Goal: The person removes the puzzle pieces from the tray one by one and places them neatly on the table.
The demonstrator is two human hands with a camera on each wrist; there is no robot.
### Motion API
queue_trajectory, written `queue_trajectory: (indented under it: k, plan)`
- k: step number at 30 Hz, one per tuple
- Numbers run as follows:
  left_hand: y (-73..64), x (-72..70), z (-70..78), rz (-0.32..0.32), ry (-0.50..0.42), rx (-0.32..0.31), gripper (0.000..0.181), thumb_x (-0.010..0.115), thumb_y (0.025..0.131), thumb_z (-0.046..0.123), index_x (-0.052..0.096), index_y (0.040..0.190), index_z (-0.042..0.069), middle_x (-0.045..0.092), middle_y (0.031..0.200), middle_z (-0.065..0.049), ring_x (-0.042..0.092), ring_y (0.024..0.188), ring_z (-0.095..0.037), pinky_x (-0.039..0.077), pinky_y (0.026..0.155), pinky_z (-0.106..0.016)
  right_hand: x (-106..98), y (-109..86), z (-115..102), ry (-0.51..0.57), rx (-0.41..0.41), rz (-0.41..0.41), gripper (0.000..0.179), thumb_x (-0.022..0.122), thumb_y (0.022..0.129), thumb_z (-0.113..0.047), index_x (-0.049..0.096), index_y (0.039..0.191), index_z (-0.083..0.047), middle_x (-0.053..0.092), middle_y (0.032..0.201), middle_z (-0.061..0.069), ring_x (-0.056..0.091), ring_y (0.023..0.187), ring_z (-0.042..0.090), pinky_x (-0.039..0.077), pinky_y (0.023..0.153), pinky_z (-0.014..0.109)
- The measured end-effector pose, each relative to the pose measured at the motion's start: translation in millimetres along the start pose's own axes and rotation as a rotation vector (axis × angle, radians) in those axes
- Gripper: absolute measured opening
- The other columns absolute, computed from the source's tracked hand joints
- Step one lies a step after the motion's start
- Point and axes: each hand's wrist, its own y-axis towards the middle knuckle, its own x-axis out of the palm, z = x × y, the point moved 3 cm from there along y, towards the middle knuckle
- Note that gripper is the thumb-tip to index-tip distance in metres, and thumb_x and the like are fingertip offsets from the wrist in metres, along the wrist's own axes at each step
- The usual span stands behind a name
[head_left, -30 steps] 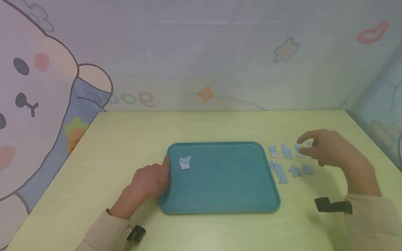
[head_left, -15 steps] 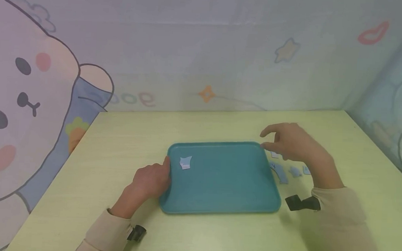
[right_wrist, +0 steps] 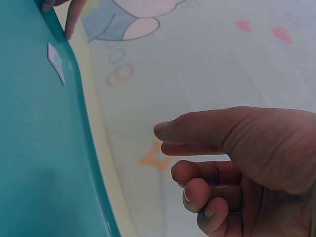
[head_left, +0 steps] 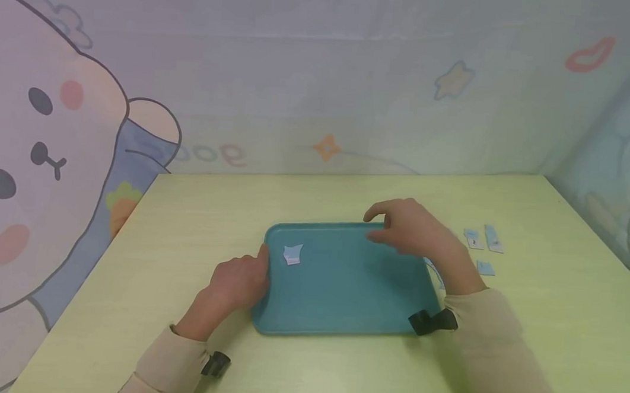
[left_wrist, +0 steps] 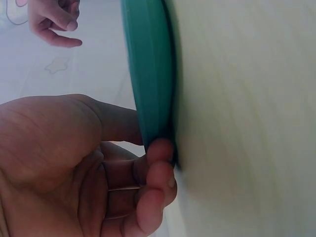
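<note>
A teal tray (head_left: 341, 305) lies on the table, its left rim gripped by my left hand (head_left: 238, 281). The left wrist view has the thumb and curled fingers at the tray's edge. One light-blue and white puzzle piece (head_left: 292, 254) lies inside the tray near its upper left. My right hand (head_left: 412, 228) hovers over the tray's far right part, thumb and index finger apart. Nothing shows between them in the right wrist view, where the other fingers bend loosely. To the right of the tray lie several similar puzzle pieces (head_left: 485, 268), some hidden behind the right hand and wrist.
The pale yellow-green table (head_left: 337, 376) reaches back to a cloth backdrop (head_left: 278, 82) printed with a bear and stars. Another cloth wall (head_left: 624, 159) borders the right side. Each wrist carries a small black device (head_left: 216, 364).
My right hand has moved left, from above the loose pieces to over the tray. More of the right-hand pieces are uncovered. My left hand stays on the tray's left rim.
</note>
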Motion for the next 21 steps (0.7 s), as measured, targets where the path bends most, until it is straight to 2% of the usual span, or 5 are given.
queue_trajectory:
  k: [6,12,17,21]
  plan:
    - [0.2,-0.2,-0.4,-0.002,-0.005,0.002,0.06,0.046,0.107,0.014,0.032,0.16,-0.009,0.07,0.1,-0.019,0.065,0.082,-0.025,0.053,0.068,-0.045,11.8,10.6,-12.2,-0.034,-0.043,0.005,0.03,0.069,0.098,-0.018,0.074,0.126,-0.009,0.048,0.056,-0.003,0.048,0.051,0.014,0.042,0.061,0.032]
    - [0.2,-0.9,-0.7,0.001,-0.008,0.005,0.06,0.046,0.106,0.013,0.032,0.16,-0.009,0.071,0.101,-0.019,0.065,0.083,-0.026,0.054,0.069,-0.046,23.7,18.0,-20.9,-0.059,-0.048,0.005,0.034,0.072,0.097,-0.019,0.074,0.129,-0.008,0.052,0.061,-0.002,0.05,0.057,0.014,0.042,0.063,0.032]
    - [0.2,-1.2,-0.9,0.0,-0.012,0.002,0.06,0.046,0.107,0.013,0.032,0.16,-0.009,0.071,0.102,-0.02,0.066,0.083,-0.026,0.054,0.07,-0.046,33.4,24.4,-28.2,-0.07,-0.08,0.007,0.034,0.075,0.096,-0.021,0.075,0.127,-0.009,0.063,0.073,0.0,0.053,0.065,0.014,0.045,0.067,0.032]
    - [-0.4,-1.6,-0.7,0.001,-0.009,0.004,0.059,0.046,0.107,0.013,0.032,0.16,-0.009,0.071,0.102,-0.02,0.066,0.084,-0.027,0.054,0.07,-0.047,40.9,29.0,-32.3,-0.085,-0.11,0.0,0.034,0.075,0.096,-0.022,0.075,0.127,-0.009,0.073,0.089,0.003,0.057,0.07,0.014,0.05,0.073,0.035]
